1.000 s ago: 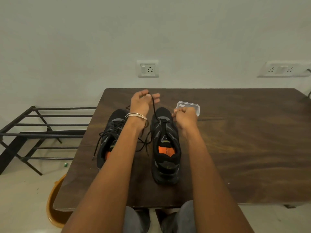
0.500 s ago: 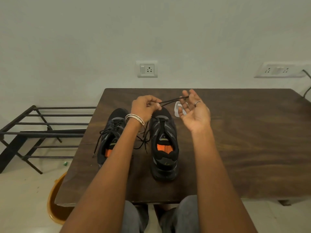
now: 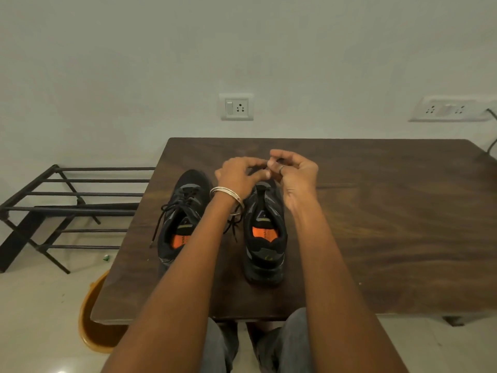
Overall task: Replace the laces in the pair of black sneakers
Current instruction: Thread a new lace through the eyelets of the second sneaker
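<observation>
We see two black sneakers with orange insoles standing side by side, toes away, on the dark wooden table (image 3: 376, 211): the left sneaker (image 3: 180, 219) laced, the right sneaker (image 3: 265, 238) with its tongue bare. Above its toe, our left hand (image 3: 239, 176) and right hand (image 3: 293, 170) meet with fingers curled, seemingly pinching the black lace (image 3: 234, 224); we cannot tell the grip clearly.

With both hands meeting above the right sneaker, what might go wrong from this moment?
1. The left hand and right hand meet fingertip to fingertip above the right sneaker; whatever they pinch is too small to see, and it may slip out.
2. The left sneaker's loose laces trail toward the table edge and under the left forearm, so an arm movement may drag that shoe.
</observation>
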Available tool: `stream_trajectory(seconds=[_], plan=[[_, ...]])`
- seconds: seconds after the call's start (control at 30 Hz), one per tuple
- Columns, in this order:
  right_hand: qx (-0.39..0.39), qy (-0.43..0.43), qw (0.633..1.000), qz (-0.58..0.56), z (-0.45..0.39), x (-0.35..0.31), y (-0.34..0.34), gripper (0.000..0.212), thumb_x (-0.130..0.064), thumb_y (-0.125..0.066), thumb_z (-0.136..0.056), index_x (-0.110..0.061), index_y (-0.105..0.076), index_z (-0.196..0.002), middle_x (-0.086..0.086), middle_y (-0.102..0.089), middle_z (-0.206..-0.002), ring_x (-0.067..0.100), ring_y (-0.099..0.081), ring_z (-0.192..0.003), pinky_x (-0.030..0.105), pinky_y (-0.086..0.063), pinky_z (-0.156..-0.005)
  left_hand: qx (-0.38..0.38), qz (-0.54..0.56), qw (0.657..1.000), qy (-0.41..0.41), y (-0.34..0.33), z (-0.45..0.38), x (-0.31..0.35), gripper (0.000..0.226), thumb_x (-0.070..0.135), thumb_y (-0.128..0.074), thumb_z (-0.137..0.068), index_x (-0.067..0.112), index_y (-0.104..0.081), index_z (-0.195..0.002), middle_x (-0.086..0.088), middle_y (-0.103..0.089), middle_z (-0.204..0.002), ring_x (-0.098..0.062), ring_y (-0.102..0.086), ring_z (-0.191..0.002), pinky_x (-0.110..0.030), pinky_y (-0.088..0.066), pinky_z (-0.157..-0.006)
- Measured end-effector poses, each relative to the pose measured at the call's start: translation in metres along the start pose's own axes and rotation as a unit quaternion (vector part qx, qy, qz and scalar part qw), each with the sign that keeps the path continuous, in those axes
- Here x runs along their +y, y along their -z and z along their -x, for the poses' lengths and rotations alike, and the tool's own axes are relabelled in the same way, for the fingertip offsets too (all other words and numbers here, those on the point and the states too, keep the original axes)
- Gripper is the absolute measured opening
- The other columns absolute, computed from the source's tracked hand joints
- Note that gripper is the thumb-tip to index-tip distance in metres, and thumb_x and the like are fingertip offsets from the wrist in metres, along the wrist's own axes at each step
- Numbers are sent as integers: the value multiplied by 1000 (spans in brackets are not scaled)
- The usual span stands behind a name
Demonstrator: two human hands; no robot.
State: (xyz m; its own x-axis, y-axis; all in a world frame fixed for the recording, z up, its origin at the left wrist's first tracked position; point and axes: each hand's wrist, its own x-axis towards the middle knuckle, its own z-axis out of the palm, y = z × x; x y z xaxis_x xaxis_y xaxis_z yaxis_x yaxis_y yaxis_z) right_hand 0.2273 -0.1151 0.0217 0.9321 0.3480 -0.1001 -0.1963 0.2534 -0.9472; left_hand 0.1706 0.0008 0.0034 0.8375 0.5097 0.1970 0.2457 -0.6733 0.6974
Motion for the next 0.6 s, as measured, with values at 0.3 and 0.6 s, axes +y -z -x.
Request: stream_trajectory(seconds=[0.3,0.6], plan=[[111,-63,974,-186,-7,-8,19,18,13,-64,-85,-1,-69,-95,9,-67,-82,13,-61,-66,20,-54,-63,208,-5,963,174,20,8,-12,15,33,-65,-89,31,-74,-101,3,-71,-104,-22,-51,-113,-39,-27,-91],[57,-30,993,97,-13,9,15,16,12,-54,-93,3,-67,-98,15,-69,-86,16,-65,-65,22,-58,-61,60,-157,983,80,14,5,-8,48,40,-68,-84,43,-54,-130,8,-50,-135,-25,-32,-128,-44,-26,-98]])
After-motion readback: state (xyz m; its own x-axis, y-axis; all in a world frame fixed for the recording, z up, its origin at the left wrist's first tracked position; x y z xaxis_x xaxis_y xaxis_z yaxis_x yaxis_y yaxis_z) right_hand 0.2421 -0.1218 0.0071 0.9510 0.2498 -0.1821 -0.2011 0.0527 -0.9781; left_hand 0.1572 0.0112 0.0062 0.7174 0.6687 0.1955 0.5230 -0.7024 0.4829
